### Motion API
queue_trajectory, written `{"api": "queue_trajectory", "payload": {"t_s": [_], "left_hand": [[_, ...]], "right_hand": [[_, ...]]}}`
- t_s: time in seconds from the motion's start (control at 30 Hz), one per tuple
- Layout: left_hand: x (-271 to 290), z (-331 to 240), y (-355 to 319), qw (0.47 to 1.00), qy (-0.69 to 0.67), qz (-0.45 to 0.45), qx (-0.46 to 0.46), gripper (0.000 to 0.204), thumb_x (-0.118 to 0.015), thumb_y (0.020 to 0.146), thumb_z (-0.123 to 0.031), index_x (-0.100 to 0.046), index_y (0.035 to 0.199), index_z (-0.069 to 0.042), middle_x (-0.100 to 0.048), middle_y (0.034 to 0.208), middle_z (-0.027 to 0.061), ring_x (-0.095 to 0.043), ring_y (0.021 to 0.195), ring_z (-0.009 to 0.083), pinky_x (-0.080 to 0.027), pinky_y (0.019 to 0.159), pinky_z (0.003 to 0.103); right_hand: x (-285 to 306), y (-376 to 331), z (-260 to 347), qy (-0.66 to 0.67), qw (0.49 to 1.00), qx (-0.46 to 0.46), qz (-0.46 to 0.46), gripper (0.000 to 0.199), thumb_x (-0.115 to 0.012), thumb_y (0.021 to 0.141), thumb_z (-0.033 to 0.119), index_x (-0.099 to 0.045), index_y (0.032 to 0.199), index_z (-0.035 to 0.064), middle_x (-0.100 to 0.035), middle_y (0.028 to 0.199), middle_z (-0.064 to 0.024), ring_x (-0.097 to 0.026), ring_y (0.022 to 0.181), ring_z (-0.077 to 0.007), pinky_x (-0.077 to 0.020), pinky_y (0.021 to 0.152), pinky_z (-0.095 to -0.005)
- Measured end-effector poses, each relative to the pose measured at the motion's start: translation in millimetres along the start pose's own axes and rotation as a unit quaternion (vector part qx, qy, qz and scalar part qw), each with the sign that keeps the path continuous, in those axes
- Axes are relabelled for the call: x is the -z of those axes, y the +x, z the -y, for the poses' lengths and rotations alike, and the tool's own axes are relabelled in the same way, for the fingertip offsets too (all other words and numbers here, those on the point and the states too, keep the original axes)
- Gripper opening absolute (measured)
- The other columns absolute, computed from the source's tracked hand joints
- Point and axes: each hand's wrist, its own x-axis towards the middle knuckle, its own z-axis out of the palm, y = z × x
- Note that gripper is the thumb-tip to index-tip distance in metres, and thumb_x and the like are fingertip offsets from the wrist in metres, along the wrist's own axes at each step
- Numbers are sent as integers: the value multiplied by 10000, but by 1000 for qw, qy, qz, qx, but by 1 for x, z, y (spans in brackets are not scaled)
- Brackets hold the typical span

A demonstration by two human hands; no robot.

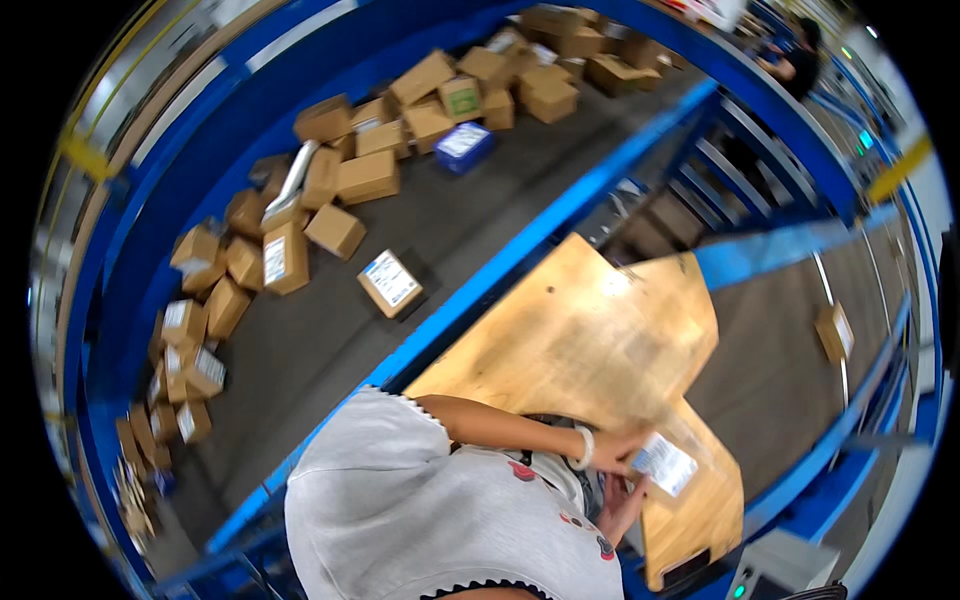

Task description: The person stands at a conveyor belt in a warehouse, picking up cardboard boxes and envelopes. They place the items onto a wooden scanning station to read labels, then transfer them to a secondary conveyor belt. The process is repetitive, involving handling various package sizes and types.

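A small brown cardboard box [690, 486] with a white label on top is held over the right part of the wooden worktop, blurred by motion. My left hand [617, 450], with a pale band at its wrist, grips the box's near left side. Just below it, my right hand [621, 508] is closed on the lower left corner of the same box. Most of the fingertips are hidden under or behind the box.
Left of the wooden worktop [560, 340], a blue-edged dark conveyor [300, 400] carries heaped cardboard boxes [368, 178] and a blue-purple package [464, 147]. On the right, another belt [770, 380] carries one box [834, 333]. A person [800, 62] stands far right.
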Motion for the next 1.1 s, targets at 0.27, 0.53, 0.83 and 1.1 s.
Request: {"api": "queue_trajectory", "payload": {"t_s": [0.27,0.53,0.83,1.1], "left_hand": [[163,33,-64,968,-150,-161,118,617,-710,1000,-272,-470,1534,-79,-610,1412,113,-588,1282,236,-494,1084,389],[345,85,-324,593,201,-648,434,952,-803,806,-448,-339,1541,-58,-385,1514,214,-422,1382,380,-406,1145,453],[395,196,-360,356,53,-580,731,1463,-884,647,-653,67,1675,-231,-11,1664,319,-243,1486,548,-373,1090,718],[397,201,-375,360,104,-583,721,1512,-964,618,-351,122,1666,-262,-220,1516,286,-363,1348,544,-462,1022,666]], "right_hand": [[12,299,70,-19,997,62,-42,635,-711,987,437,-492,1451,62,-577,1303,-129,-604,1064,-293,-621,846,-388],[-301,449,113,-360,875,297,127,647,-715,909,366,-508,1424,33,-534,1373,-140,-542,1190,-319,-557,906,-410],[-788,270,-209,-529,278,530,601,1083,-939,629,196,-369,1535,36,-415,1554,-181,-388,1437,-388,-378,1165,-479],[-978,303,-373,-635,12,529,563,1395,-998,522,340,-197,1609,-9,-281,1661,-181,-194,1575,-345,-208,1272,-523]]}}
